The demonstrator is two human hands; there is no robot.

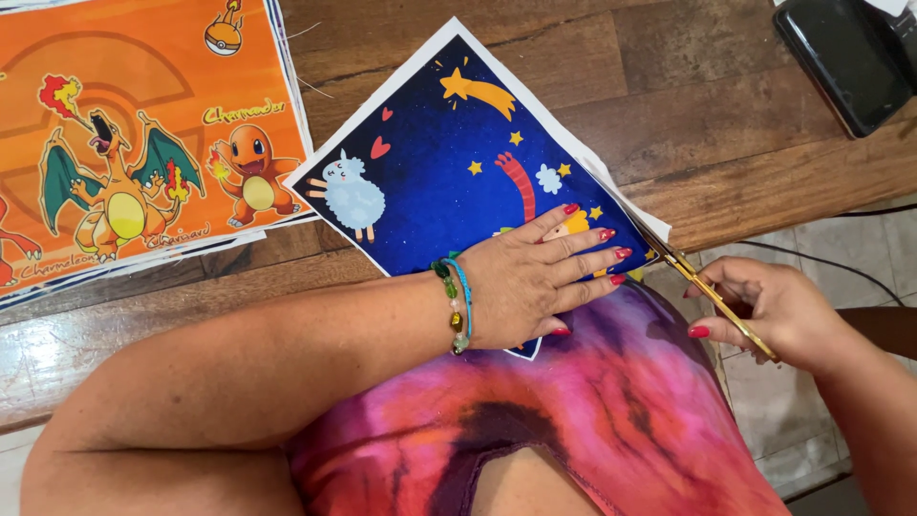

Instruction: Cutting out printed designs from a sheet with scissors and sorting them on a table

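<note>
Left hand (535,277) flat, fingers spread, pressing the dark blue starry print (430,162) on the wooden table (669,105), right hand (774,311) closed around gold scissors (712,294), blades seemingly at the print's white edge

Head camera looks steeply down, close over the table (669,86).

Orange cartoon-dragon prints (134,143) top left, black device (845,57) top right, wood table (707,115)
</note>
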